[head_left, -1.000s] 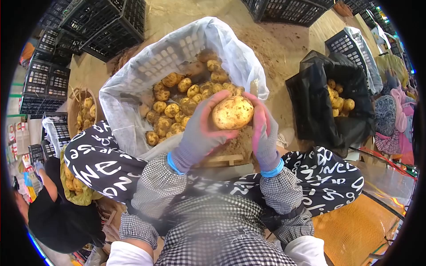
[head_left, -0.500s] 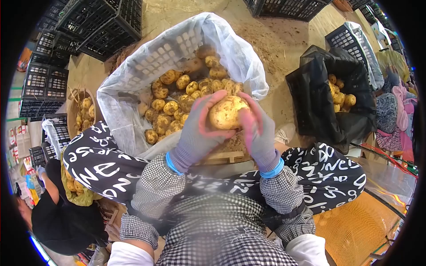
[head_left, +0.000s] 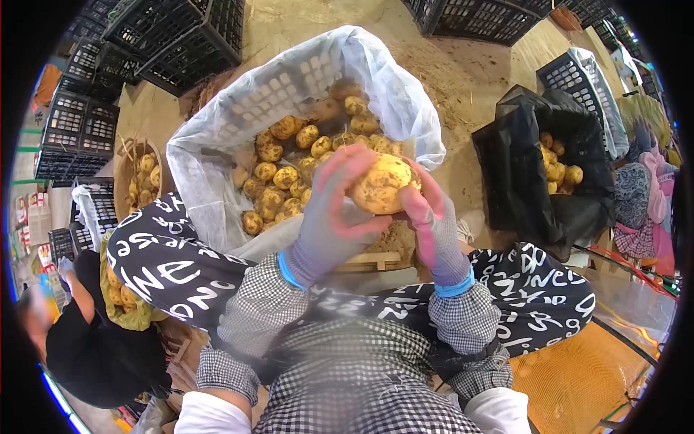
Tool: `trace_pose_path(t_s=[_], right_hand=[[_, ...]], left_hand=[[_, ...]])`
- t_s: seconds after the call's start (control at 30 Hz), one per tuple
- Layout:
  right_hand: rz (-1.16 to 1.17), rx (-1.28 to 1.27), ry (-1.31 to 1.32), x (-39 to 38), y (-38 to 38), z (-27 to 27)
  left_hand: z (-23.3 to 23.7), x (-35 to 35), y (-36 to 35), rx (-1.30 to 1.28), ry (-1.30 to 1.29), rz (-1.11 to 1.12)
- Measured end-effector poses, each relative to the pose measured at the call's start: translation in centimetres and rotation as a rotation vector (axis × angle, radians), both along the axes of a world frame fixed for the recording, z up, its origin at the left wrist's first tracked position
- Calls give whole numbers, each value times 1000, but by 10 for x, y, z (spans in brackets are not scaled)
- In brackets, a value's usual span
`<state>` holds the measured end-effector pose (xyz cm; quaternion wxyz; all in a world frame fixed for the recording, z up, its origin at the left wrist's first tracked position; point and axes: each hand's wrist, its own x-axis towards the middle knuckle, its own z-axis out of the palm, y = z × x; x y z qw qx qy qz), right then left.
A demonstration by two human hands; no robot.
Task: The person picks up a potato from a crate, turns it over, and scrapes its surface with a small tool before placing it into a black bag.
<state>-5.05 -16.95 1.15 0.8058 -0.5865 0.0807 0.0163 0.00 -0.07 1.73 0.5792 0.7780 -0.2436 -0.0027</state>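
Observation:
A large yellow potato (head_left: 381, 185) with brown soil on its skin is held up between my two hands. My left hand (head_left: 334, 210), in a grey glove with pink fingers, curls round its left side. On the potato's right side, the thumb and fingers of my right hand (head_left: 431, 217), gloved alike, press against it. Below and beyond my hands stands a crate lined with white sheeting (head_left: 206, 181), with many soil-covered potatoes (head_left: 278, 177) heaped inside. Part of the heap is hidden behind my hands.
At the right stands a crate lined with black plastic (head_left: 506, 166), holding several potatoes (head_left: 560, 170). A basket of potatoes (head_left: 144, 177) is at the left. Black crates (head_left: 191, 47) are stacked at the upper left. A person in black (head_left: 108, 347) sits at the lower left.
The potato has turned in my hands and shifted slightly right, now showing more soil. My right fingers have moved lower along its side. The whole view has shifted a little.

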Motion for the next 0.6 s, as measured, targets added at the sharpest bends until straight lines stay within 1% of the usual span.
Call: trace_pose_path(t_s=[0.03, 0.1, 0.13, 0.2, 0.23, 0.3, 0.33, 0.43, 0.5, 0.6], right_hand=[[2, 81, -23, 1, 0, 1], [9, 241, -69, 2, 1, 4], [2, 235, -67, 1, 0, 4], [-7, 223, -62, 2, 0, 3], [2, 137, -58, 2, -1, 3], [15, -35, -48, 2, -3, 5], [-13, -33, -36, 2, -2, 2], [-76, -34, 8, 1, -1, -9], [-74, -42, 48, 0, -1, -12], [-219, -253, -34, 4, -3, -25]], left_hand=[[-2, 0, -2, -74, 86, 12], [-9, 5, 3, -196, 259, -39], [-11, 7, 5, -257, 347, -64], [-5, 9, 5, -283, 372, -103], [-1, 9, 6, -294, 386, -122], [-6, 10, 9, -172, 295, -130], [-7, 10, 9, -112, 250, -137], [4, -2, -3, -493, 627, -284], [2, -5, -2, -526, 739, -293], [10, 0, 5, -568, 926, -247]])
